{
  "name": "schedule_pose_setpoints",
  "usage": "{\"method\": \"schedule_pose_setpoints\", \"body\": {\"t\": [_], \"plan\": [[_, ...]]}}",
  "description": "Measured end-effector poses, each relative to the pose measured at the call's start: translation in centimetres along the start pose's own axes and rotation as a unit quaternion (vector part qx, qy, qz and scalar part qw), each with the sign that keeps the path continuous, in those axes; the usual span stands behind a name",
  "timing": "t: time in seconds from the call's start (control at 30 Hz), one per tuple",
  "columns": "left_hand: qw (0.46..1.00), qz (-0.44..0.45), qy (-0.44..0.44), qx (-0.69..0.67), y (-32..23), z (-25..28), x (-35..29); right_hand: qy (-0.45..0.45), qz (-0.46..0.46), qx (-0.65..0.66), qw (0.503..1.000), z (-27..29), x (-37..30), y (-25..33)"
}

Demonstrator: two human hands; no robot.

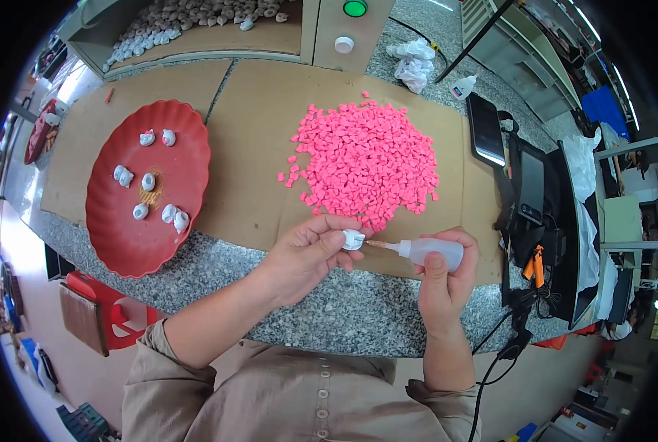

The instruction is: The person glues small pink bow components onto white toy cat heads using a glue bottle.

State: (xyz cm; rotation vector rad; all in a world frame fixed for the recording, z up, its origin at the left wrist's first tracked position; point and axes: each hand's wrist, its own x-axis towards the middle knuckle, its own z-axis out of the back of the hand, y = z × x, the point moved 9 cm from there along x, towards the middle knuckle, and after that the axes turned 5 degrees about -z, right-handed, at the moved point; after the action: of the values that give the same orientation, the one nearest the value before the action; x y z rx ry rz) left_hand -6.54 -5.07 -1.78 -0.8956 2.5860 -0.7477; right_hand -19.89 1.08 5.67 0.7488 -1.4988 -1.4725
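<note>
Between the thumb and fingers of my left hand [310, 258] is a small white figurine piece [353, 239]. My right hand [450, 280] is closed around a translucent white squeeze bottle [436, 253], lying sideways with its narrow brownish nozzle [382, 244] pointing left. The nozzle's tip is at or very near the white piece; I cannot tell if they touch. Just beyond my hands spreads a big pile of small pink pieces [369, 158] on cardboard. To the left, a red scalloped tray [115, 247] holds several white figurine pieces [148, 181], a few with pink on them.
Brown cardboard [252, 147] covers much of the speckled stone table [329, 317]. An open-fronted cabinet [308, 33] with many small pieces stands at the back. On the right are a phone [485, 129], a small glue bottle [463, 87], crumpled plastic [414, 62], a black bag and cables.
</note>
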Motion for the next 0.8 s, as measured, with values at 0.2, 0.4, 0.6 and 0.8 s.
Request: {"method": "schedule_pose_setpoints", "body": {"t": [0.2, 0.4, 0.6, 0.8], "plan": [[1.0, -0.002, 0.005, 0.012, -0.14, -0.3, -0.05, 0.007, 0.008, -0.005, 1.0, -0.15, 0.09, 0.12], [1.0, 0.001, -0.001, 0.015, -0.25, -0.33, -0.01, 0.012, 0.01, -0.005, 1.0, -0.17, 0.17, 0.16], [1.0, 0.002, -0.005, 0.019, -0.17, -0.19, -0.02, 0.021, 0.033, -0.036, 0.999, -0.14, 0.08, 0.42], [1.0, -0.001, -0.004, 0.02, -0.18, -0.13, 0.0, 0.015, 0.032, -0.03, 0.999, -0.22, 0.15, 0.5]]}}
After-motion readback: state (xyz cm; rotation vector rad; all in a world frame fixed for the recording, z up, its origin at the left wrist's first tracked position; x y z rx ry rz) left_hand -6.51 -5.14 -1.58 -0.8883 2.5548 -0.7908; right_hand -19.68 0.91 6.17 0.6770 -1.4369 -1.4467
